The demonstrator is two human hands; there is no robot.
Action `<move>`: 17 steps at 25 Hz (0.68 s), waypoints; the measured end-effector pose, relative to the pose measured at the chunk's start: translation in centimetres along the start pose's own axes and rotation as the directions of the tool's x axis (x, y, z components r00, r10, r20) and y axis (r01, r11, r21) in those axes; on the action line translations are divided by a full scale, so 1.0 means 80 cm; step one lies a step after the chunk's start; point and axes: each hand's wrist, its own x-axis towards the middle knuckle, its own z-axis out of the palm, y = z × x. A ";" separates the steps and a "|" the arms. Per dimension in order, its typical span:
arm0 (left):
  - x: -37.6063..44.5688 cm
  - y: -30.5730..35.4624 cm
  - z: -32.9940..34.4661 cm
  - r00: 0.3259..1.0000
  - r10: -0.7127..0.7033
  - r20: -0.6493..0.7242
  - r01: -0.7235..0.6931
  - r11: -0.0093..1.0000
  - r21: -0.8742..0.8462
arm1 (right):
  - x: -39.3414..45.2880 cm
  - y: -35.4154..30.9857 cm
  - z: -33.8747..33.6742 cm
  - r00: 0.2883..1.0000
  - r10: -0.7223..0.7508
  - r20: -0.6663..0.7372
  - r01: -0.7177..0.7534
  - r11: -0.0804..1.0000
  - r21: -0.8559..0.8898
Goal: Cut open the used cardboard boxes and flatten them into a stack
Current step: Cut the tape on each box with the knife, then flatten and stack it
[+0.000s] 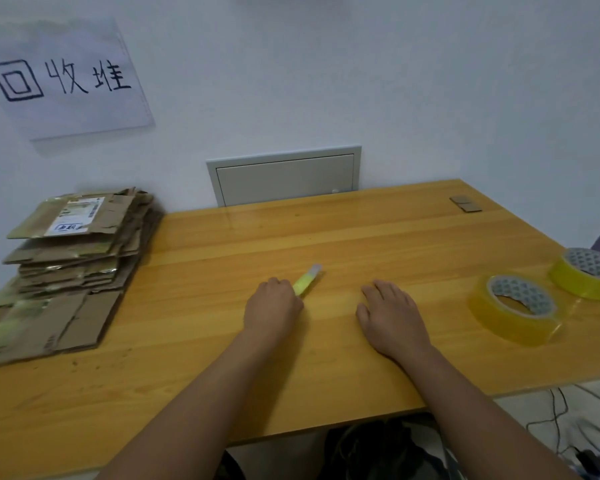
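A stack of flattened cardboard boxes point(80, 244) lies at the table's left, against the wall, with a labelled piece on top. A larger flattened piece point(45, 327) spreads out in front of it. My left hand point(272, 308) sits mid-table with its fingers curled round a small yellow-green box cutter point(307, 280), whose tip points away to the right. My right hand point(390, 315) rests flat on the wood beside it, fingers straight, holding nothing.
The wooden table point(326, 237) stands against a white wall. Two rolls of clear yellow tape point(515, 308) point(587, 271) sit at the right edge. Small cardboard scraps point(465, 203) lie at the far right corner. Cables point(568, 427) run on the floor.
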 end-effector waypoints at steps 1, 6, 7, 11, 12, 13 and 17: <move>0.003 -0.021 -0.004 0.999 -0.025 -0.028 0.025 1.000 -0.006 | -0.001 -0.001 -0.002 1.000 0.004 0.003 -0.004 1.000 -0.011; 0.025 -0.143 -0.021 0.969 -0.220 -0.116 0.218 0.975 -0.034 | 0.002 -0.070 -0.006 0.989 -0.150 -0.013 0.150 0.989 -0.019; 0.029 -0.165 -0.023 0.958 -0.262 -0.115 0.259 0.965 -0.036 | 0.005 -0.099 -0.004 0.972 -0.235 -0.005 0.235 0.972 0.024; 0.049 -0.234 -0.023 0.928 -0.337 -0.157 0.334 0.942 -0.045 | 0.028 -0.209 0.010 0.856 -0.506 0.102 0.496 0.861 0.113; 0.055 -0.247 -0.021 0.926 -0.336 -0.170 0.335 0.941 -0.037 | 0.033 -0.225 0.015 0.827 -0.542 0.149 0.532 0.840 0.101; 0.060 -0.259 -0.019 0.923 -0.347 -0.168 0.348 0.937 -0.025 | 0.036 -0.238 0.023 0.805 -0.561 0.191 0.557 0.826 0.079; 0.084 -0.289 -0.009 0.915 -0.354 -0.195 0.362 0.932 0.009 | 0.042 -0.247 0.049 0.802 -0.552 0.227 0.553 0.830 0.065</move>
